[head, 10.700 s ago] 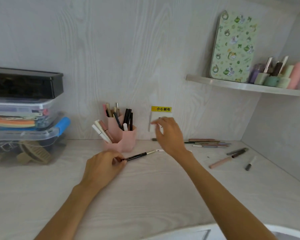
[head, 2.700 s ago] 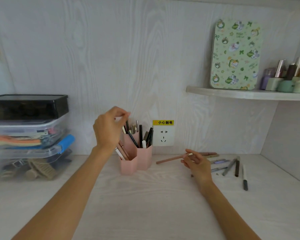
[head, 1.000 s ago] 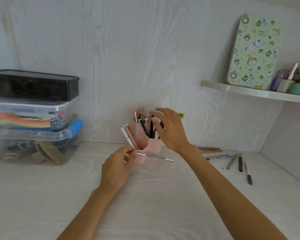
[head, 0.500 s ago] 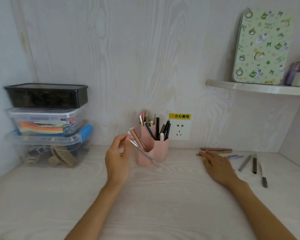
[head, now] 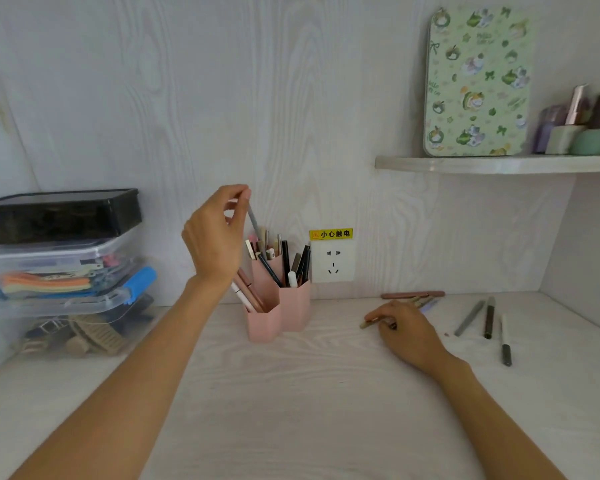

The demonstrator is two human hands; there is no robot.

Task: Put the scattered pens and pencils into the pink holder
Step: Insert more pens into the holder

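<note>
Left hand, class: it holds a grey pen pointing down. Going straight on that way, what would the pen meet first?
Probably the pink holder's back compartment, among pens standing there; the left hand pinches the grey pen just above it.

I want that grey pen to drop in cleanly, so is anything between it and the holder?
Only pens already standing in the holder; the grey pen, pinched by the left hand, points down among their tips.

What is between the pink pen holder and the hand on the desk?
Only bare desk lies between the pink holder and the right hand, seen from the head camera.
</note>
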